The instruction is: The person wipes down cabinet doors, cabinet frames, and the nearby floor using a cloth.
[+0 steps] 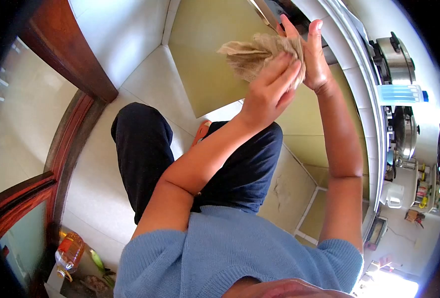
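Note:
My left hand (pixel 272 92) is closed on a crumpled beige cloth (pixel 252 52), pressing it toward the palm side of my right hand (pixel 317 62). The cloth's loose end sticks out to the left. My right hand is raised with its fingers stretched up and apart, and the cloth hides part of it. Just beyond the fingertips is a dark, glossy panel (pixel 287 12) under the counter. Whether the fingers touch that panel, I cannot tell.
Yellow cabinet doors (pixel 200 54) stand ahead, beneath a white-tiled counter edge (pixel 361 94). Pots (pixel 398 59) and a blue-capped plastic container (pixel 401 94) are on the counter at right. A bottle of reddish liquid (pixel 70 252) stands on the floor at lower left, near a wooden door frame (pixel 73 134).

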`<state>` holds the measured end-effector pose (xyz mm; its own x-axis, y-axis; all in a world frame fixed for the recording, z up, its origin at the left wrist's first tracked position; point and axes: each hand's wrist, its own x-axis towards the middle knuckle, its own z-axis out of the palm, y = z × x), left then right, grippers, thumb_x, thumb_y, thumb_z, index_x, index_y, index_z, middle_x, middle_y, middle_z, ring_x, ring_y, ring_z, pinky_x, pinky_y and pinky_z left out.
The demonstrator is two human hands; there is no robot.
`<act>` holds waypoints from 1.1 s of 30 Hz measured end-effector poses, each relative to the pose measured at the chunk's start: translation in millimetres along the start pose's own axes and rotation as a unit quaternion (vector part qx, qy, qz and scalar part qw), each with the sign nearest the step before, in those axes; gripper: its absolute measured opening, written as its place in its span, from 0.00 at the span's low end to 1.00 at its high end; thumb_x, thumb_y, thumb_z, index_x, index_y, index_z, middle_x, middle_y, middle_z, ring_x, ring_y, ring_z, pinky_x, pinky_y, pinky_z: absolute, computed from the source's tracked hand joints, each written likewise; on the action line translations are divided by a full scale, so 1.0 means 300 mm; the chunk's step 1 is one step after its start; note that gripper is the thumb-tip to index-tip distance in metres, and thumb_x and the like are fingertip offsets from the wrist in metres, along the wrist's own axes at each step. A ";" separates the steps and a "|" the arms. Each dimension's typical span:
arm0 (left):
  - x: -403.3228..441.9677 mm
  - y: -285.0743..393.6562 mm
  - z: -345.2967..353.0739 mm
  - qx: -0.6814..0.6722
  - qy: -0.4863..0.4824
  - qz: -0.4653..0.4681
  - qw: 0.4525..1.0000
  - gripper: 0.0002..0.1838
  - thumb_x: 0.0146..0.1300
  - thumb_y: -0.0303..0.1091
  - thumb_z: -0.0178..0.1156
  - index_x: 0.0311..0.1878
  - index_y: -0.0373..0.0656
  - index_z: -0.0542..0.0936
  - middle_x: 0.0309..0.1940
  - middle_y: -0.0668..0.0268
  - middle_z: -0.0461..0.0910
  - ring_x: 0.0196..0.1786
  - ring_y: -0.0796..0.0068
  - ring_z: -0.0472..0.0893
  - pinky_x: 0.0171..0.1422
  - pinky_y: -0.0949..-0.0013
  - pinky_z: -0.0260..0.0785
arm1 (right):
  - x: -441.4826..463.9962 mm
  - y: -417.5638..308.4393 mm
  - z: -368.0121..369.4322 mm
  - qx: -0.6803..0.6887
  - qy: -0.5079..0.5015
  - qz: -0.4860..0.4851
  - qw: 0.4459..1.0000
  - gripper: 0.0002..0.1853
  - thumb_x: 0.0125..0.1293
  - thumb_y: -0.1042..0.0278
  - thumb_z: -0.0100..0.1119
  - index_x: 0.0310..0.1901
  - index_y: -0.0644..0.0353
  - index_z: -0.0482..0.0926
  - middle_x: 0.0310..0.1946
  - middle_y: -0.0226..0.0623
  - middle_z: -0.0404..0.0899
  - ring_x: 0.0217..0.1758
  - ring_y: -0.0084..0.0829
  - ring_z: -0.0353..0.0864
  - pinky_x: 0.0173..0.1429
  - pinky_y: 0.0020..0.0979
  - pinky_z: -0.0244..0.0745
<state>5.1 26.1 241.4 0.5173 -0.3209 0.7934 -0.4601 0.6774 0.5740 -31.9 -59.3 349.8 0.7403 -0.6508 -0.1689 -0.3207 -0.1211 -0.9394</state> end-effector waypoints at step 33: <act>-0.987 -0.877 -0.060 -0.094 0.195 -0.664 0.716 0.26 0.72 0.37 0.35 0.72 0.50 0.53 0.66 0.55 0.60 0.67 0.59 0.63 0.68 0.64 0.57 | 0.061 0.029 -0.093 -0.322 0.065 0.016 0.944 0.31 0.68 0.65 0.45 0.68 0.71 0.51 0.64 0.44 0.60 0.67 0.32 0.58 0.71 0.31 0.47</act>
<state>-14.0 -45.2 -148.1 0.5878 -0.5796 -0.5644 0.7101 0.0354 0.7032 -37.6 -93.3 346.7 0.6582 -0.7438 -0.1161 -0.6658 -0.5032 -0.5510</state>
